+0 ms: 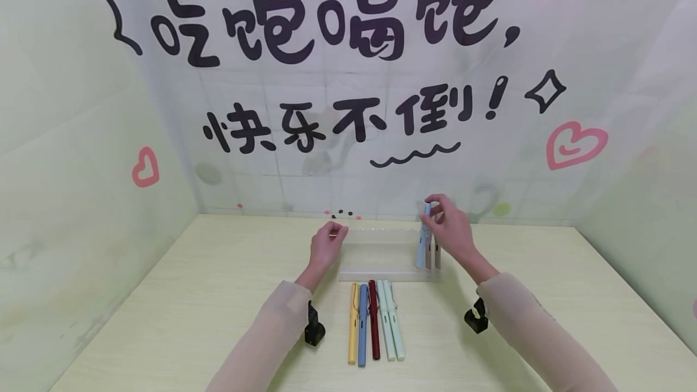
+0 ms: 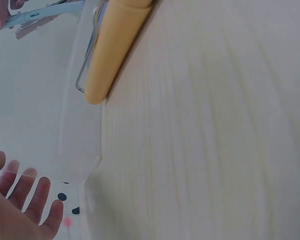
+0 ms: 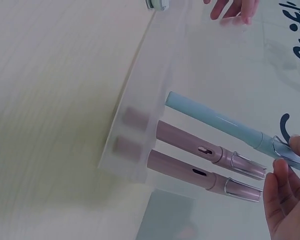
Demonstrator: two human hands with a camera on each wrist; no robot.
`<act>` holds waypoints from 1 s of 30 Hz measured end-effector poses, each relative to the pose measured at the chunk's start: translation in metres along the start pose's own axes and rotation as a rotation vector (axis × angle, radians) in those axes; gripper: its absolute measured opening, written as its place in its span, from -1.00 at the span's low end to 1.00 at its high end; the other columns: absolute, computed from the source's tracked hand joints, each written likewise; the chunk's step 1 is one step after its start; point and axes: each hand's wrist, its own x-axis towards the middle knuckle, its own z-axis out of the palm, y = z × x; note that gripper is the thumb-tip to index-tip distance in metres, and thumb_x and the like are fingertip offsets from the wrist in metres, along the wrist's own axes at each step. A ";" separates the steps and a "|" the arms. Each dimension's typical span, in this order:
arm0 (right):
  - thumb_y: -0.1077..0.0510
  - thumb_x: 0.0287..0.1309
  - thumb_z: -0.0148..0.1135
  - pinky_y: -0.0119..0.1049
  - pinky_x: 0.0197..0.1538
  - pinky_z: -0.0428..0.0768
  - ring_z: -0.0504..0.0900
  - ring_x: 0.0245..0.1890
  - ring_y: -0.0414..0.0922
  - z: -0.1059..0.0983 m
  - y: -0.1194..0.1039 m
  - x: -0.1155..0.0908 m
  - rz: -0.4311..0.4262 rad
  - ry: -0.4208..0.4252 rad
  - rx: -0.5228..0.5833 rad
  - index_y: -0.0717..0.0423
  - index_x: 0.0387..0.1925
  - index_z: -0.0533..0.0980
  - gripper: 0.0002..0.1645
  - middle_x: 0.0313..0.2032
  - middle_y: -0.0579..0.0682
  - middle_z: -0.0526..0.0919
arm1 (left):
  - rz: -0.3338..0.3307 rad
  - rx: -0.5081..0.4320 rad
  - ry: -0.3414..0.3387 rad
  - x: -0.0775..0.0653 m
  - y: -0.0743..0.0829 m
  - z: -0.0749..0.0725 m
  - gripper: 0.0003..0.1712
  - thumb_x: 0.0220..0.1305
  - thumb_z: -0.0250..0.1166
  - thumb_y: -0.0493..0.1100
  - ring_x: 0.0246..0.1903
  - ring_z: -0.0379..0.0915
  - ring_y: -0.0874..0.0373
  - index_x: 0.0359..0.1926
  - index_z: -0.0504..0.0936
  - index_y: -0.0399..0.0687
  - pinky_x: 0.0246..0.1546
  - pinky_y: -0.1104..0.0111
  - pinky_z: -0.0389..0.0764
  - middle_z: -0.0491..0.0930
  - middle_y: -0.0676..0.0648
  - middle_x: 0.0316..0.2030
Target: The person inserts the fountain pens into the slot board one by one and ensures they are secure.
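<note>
A translucent pen holder (image 1: 381, 255) stands on the table. My right hand (image 1: 453, 230) pinches the clipped cap of a light blue pen (image 3: 215, 118) near its top. The pen leans, its lower end at the holder's front ledge. Two mauve pens (image 3: 185, 170) stand beside it at the holder's right end. My left hand (image 1: 328, 244) holds the holder's left upper edge; in the left wrist view two fingertips (image 2: 29, 173) show faintly through the plastic. In front of the holder lie a yellow pen (image 1: 353, 325), a blue pen (image 1: 362, 326), a dark red pen (image 1: 374, 322) and two mint pens (image 1: 390, 325).
A printed backdrop (image 1: 337, 192) with black lettering rises behind the pale wood table (image 1: 234, 295). Side walls (image 1: 648, 210) flank it. A dark wrist camera (image 1: 314, 326) sits below the left sleeve, another (image 1: 477, 318) by the right sleeve.
</note>
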 end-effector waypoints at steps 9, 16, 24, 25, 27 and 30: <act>0.14 0.05 0.20 -0.33 -0.67 0.37 0.43 -0.61 -0.12 0.004 0.001 -0.005 -0.016 -0.012 -0.030 0.14 -0.10 0.38 -0.64 -0.45 0.02 0.55 | -0.008 -0.002 0.001 0.000 0.001 0.000 -0.74 0.23 0.11 -0.11 -0.25 0.47 0.02 -0.26 0.51 -0.25 -0.24 0.28 0.50 0.54 -0.15 -0.29; 0.14 0.06 0.21 -0.32 -0.65 0.38 0.41 -0.62 -0.15 0.005 0.002 -0.006 -0.025 -0.056 -0.024 0.15 -0.10 0.38 -0.64 -0.45 0.01 0.54 | -0.015 0.000 0.003 0.000 0.004 0.000 -0.74 0.23 0.11 -0.10 -0.25 0.47 0.01 -0.26 0.51 -0.25 -0.24 0.27 0.50 0.54 -0.15 -0.29; 0.15 0.04 0.22 -0.31 -0.59 0.37 0.41 -0.60 -0.16 0.008 0.004 -0.005 -0.056 -0.076 -0.034 0.15 -0.12 0.39 -0.65 -0.48 0.00 0.59 | 0.002 0.000 -0.002 -0.001 0.003 -0.001 -0.74 0.23 0.10 -0.11 -0.24 0.46 0.01 -0.24 0.50 -0.26 -0.23 0.28 0.50 0.54 -0.15 -0.29; 0.14 0.04 0.22 -0.31 -0.58 0.37 0.41 -0.60 -0.16 0.008 0.004 -0.006 -0.054 -0.076 -0.035 0.15 -0.12 0.38 -0.64 -0.48 0.00 0.59 | 0.001 -0.001 -0.002 0.000 0.003 -0.001 -0.74 0.23 0.10 -0.12 -0.23 0.46 0.01 -0.24 0.50 -0.26 -0.22 0.28 0.49 0.54 -0.15 -0.29; 0.14 0.04 0.22 -0.32 -0.57 0.37 0.42 -0.59 -0.16 0.009 0.004 -0.006 -0.053 -0.076 -0.039 0.17 -0.12 0.37 -0.63 -0.47 0.01 0.59 | -0.003 -0.001 -0.002 0.000 0.002 0.000 -0.74 0.23 0.10 -0.11 -0.23 0.46 0.01 -0.24 0.50 -0.26 -0.22 0.27 0.49 0.54 -0.15 -0.28; 0.13 0.04 0.22 -0.33 -0.59 0.37 0.42 -0.59 -0.18 0.009 0.005 -0.007 -0.057 -0.075 -0.061 0.18 -0.12 0.37 -0.62 -0.46 -0.01 0.59 | -0.013 -0.003 -0.006 0.000 0.001 0.000 -0.74 0.23 0.10 -0.11 -0.23 0.46 0.01 -0.24 0.50 -0.25 -0.22 0.27 0.49 0.54 -0.15 -0.28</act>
